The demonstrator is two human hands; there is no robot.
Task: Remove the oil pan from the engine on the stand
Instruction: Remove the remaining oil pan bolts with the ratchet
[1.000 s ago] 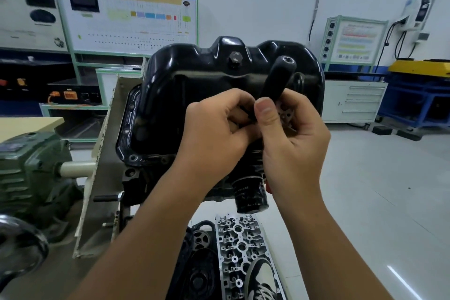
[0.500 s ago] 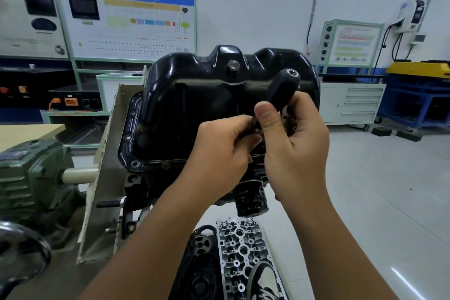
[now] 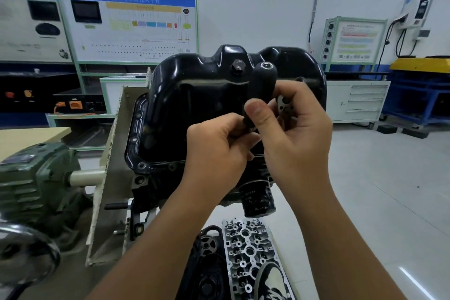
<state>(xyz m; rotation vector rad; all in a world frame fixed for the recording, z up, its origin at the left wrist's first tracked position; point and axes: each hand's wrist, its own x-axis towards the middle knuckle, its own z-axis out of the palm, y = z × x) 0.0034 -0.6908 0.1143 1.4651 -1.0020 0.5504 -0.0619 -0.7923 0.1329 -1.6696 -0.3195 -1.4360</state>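
Tilted more upright now, the black-handled ratchet tool (image 3: 261,87) stays gripped by both hands' fingers, left hand (image 3: 216,151) and right hand (image 3: 295,134), before the glossy black oil pan (image 3: 194,105).

Behind the left hand (image 3: 214,151) and right hand (image 3: 292,134): near flange of the oil pan (image 3: 194,95) hidden, bolts there out of sight. Lower end of the black tool handle (image 3: 261,85), below the right thumb, buried between both hands; tip, and whatever it meets, unseen. Pale metal piece (image 3: 283,103) among the right fingers mostly covered, possibly a bracket. Below the hands, cylinder head (image 3: 246,256) cut off by the bottom edge. Far left of the hands, handwheel (image 3: 26,251) blurred and cropped.
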